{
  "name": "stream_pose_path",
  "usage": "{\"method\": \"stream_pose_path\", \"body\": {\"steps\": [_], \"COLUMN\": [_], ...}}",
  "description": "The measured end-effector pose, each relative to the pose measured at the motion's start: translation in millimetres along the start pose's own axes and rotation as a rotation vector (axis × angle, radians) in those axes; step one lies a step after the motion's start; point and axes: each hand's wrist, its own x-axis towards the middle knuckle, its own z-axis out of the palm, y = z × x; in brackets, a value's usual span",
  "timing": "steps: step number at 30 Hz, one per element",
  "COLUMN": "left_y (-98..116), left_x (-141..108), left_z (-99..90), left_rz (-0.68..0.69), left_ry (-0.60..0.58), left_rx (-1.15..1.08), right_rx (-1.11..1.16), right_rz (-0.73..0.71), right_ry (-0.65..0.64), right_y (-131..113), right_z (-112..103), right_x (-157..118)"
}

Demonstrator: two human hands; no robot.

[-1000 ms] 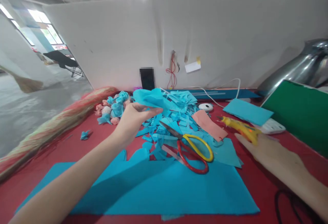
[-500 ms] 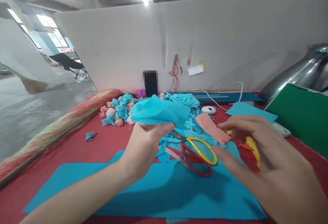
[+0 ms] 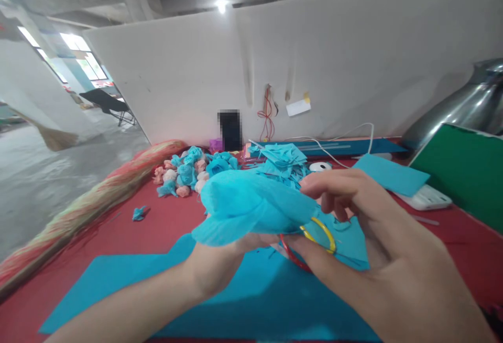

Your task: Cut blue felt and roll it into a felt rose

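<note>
My left hand (image 3: 228, 254) is closed on a loosely folded piece of blue crepe paper (image 3: 251, 201), its fingertips partly hidden beneath it. At the paper's right end is my right hand (image 3: 377, 249), thumb and forefinger apart on either side of the edge. Whether they touch it I cannot tell. Below the paper, the yellow and red handles of a pair of scissors (image 3: 325, 235) show; the blades are covered. A large blue sheet (image 3: 251, 301) lies under both hands.
Blue and pink paper flowers (image 3: 186, 173) are heaped at the back left, a small blue one (image 3: 138, 213) apart. Cut blue strips (image 3: 285, 159) pile up behind. A white earbud case (image 3: 320, 167), green board (image 3: 463, 175) and metal jug (image 3: 451, 107) stand right.
My right hand has moved left to the end of the blue paper. My left hand has brought the paper lower and nearer, so it covers more of the scissors.
</note>
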Motion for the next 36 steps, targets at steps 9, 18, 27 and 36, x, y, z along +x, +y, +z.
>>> {"method": "stream_pose_path", "body": {"steps": [9,18,27,36], "left_y": [-2.2,-4.5,-0.3,-0.8], "left_x": [0.3,-7.2,-1.8,-5.4], "left_z": [-0.9,-2.2,2.8,4.1], "left_rz": [-0.012,-0.149,-0.037,-0.06], "left_ry": [-0.045,0.023,-0.132,-0.032], "left_rx": [-0.04,-0.026,0.072,0.083], "right_rx": [0.022,0.001,0.075,0.067], "right_rz": [0.02,-0.026,0.051,0.047], "right_ry": [-0.033,0.0,0.003,-0.016], "right_y": [3.4,0.9,-1.7,0.9], "right_z": [-2.4,-2.2,0.0,-2.8], "right_x": [1.3,-2.0,0.0,-1.0]}}
